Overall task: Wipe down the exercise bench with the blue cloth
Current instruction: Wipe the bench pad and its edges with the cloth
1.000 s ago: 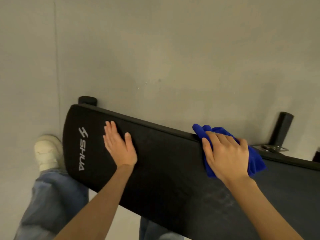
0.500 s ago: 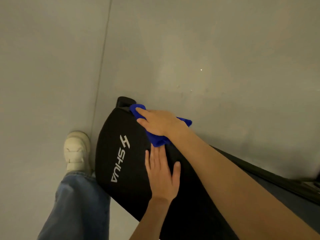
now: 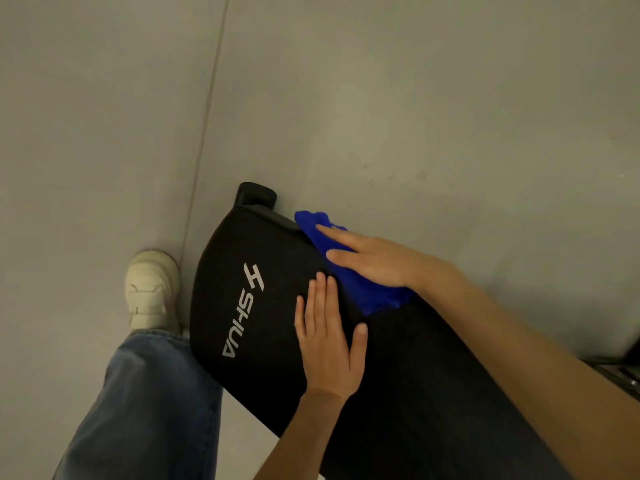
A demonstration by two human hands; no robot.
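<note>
Cloth travel is what changed: half a second ago the blue cloth (image 3: 349,271) sat at the far corner of the exercise bench (image 3: 263,341); now it lies slightly back along the far edge, so the end pass looks nearly done. The right hand (image 3: 374,261) presses it flat, fingers extended on top. The left hand (image 3: 329,344) lies open, palm down, bracing the pad beside the logo, holding nothing. Count: one bench, one cloth, two hands, one white shoe (image 3: 152,289).
</note>
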